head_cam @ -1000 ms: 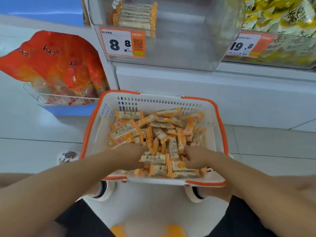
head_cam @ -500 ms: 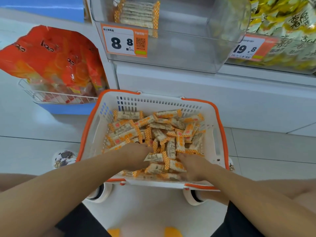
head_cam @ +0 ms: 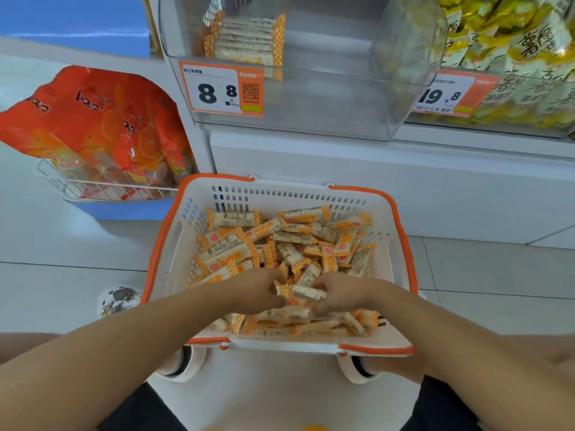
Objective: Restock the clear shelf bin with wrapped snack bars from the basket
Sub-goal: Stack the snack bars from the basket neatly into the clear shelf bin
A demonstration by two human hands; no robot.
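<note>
clear shelf bin (head_cam: 311, 98) mostly open; basket (head_cam: 404, 231) unobstructed above

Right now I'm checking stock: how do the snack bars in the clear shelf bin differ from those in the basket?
The bars in the clear shelf bin form one neat stack; the bars in the basket lie jumbled. The stack is few bars; the basket's heap is many. Both share orange-checkered wrapper ends.

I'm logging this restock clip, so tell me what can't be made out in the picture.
- Head view: bars beneath the left hand and right hand are covered by them.
- Clear shelf bin: top cut off by the frame edge.
- Price label: small print too tiny to read.
- Basket: lower layers buried under the snack bars.
</note>
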